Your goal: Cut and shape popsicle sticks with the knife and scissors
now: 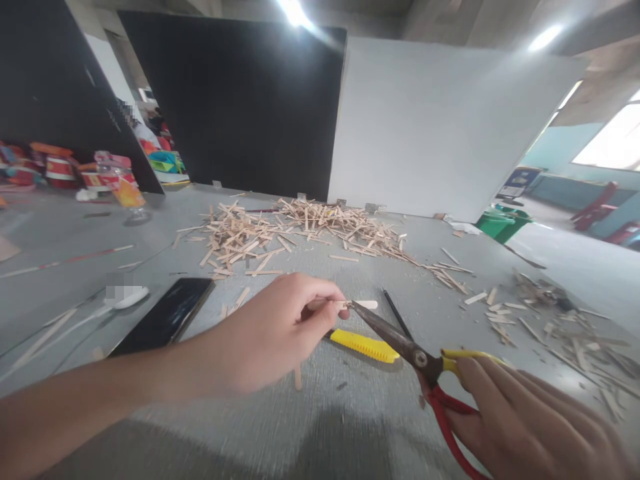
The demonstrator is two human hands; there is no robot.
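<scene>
My left hand [273,333] is closed in a pinch on a thin wooden stick [363,305], held level above the grey table [320,413]. My right hand [525,420] grips a pair of scissors [400,341] with red and yellow handles. The blades point up and left, and their tips meet the stick just beside my left fingertips. Under the scissors lies a yellow-handled tool [364,345] and a black pencil [397,313].
A heap of cut wooden sticks [300,230] covers the table's far middle, with more scraps at the right [545,320]. A black phone [165,317] and a white object [127,297] lie at left. Black and white boards stand behind. Colourful containers [60,170] sit far left.
</scene>
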